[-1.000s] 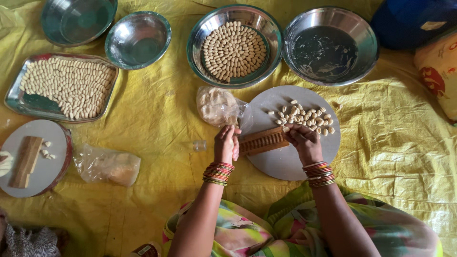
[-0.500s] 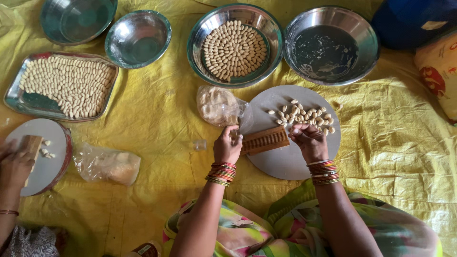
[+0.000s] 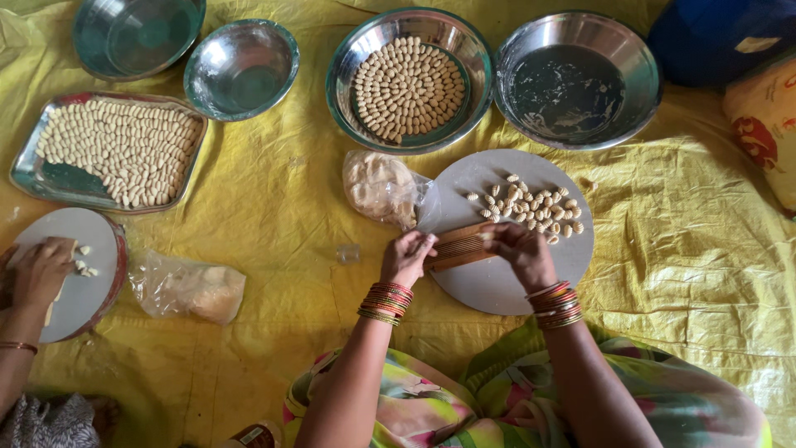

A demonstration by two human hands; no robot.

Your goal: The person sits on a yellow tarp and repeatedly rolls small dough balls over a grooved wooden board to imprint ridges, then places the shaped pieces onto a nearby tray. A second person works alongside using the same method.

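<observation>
**Ridged wooden board held over the round plate**

Lower centre of the frame: left hand (image 3: 406, 257) curled closed on the near end of a small ridged wooden board (image 3: 458, 246), fingertips pinched at its edge. Right hand (image 3: 518, 249) lying over the other end, fingers bent and pressing down on the ridges; whether a bit of dough sits under them cannot be told. Board brown, narrow, lined with fine parallel grooves, laid slightly tilted across the left rim of a grey round plate (image 3: 497, 286). Red and gold bangles on both wrists.

Just above the right hand, on the same plate, a loose heap of small pale curled dough pieces (image 3: 531, 206). Left of the plate and touching its rim, a clear plastic bag of dough (image 3: 381, 187).

Upper centre: a steel bowl (image 3: 410, 137) packed with neat rings of the same pale pieces. Upper right: a second steel bowl (image 3: 643, 91) with a dark wet bottom. Upper left: two empty steel bowls (image 3: 240, 66), and below them a steel tray (image 3: 29, 174) filled with rows of pieces.

Lower left edge: another person's hand (image 3: 37, 274) resting on a second round plate (image 3: 91, 241), with another bag of dough (image 3: 191, 289) beside it. Under everything, a yellow sheet (image 3: 274, 191).
</observation>
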